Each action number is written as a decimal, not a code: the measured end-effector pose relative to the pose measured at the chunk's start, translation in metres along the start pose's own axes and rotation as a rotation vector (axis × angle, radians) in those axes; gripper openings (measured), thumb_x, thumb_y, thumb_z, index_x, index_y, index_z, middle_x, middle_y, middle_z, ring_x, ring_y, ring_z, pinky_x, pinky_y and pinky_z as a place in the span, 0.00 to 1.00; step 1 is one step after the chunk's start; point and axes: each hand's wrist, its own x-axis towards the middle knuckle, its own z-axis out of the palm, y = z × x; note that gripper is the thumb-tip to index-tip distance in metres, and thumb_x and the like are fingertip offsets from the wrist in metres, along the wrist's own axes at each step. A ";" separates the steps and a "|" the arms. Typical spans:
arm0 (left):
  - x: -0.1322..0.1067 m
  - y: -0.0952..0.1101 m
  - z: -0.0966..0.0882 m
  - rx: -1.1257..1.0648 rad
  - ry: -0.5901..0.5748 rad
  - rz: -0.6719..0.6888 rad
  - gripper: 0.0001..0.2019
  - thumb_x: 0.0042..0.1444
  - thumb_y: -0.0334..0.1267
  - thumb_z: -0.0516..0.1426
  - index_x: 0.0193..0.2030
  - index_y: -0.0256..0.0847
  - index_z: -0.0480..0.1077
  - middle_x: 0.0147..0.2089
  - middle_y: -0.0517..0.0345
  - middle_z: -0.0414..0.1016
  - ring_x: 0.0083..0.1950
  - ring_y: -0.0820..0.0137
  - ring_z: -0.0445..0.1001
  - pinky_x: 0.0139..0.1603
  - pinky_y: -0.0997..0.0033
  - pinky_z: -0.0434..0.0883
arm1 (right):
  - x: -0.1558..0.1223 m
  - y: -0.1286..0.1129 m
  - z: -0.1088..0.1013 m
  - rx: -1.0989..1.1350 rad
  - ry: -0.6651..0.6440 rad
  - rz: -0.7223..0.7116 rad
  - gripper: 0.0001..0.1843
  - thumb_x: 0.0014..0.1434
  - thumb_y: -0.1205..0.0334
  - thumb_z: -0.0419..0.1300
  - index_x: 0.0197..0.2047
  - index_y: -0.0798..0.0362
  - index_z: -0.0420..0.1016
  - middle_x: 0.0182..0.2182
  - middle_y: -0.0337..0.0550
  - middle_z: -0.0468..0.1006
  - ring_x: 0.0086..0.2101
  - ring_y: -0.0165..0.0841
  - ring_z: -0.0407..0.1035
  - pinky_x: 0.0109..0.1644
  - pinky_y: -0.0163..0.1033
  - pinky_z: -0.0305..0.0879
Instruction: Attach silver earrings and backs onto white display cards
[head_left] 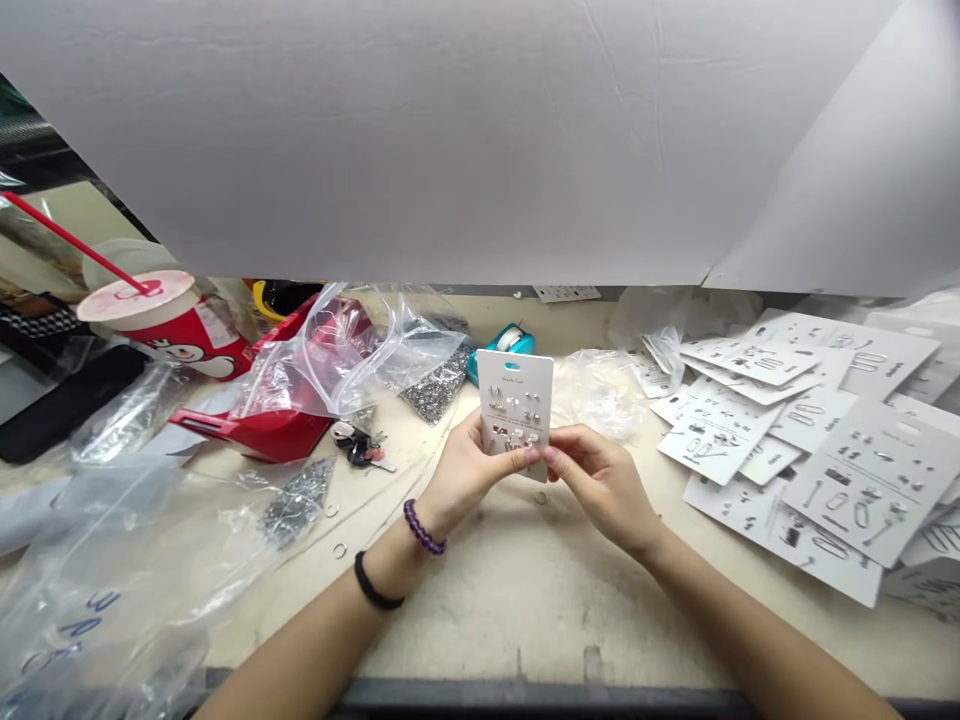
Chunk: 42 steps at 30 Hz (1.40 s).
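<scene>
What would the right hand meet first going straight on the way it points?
The white card, most likely: the right hand is at its lower right edge, perhaps touching it. The left hand, gripping that card, seems next, though depth is unclear.

A red-and-white paper drink cup [196, 338] with a cartoon print has a red straw [71, 240] poking from its lid. A flat black object [71, 408] lies just left of the cup; to the cup's right sit a bunch of keys [365, 450] and, farther off, a blue tape dispenser [523, 344]
</scene>
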 end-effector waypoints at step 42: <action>-0.014 -0.014 0.007 -0.756 -0.225 -0.237 0.15 0.38 0.38 0.66 0.29 0.38 0.65 0.24 0.66 0.64 0.25 0.81 0.64 0.27 0.82 0.62 | 0.000 -0.017 0.026 0.146 0.074 0.001 0.04 0.56 0.61 0.58 0.31 0.50 0.74 0.29 0.38 0.71 0.29 0.28 0.66 0.34 0.35 0.67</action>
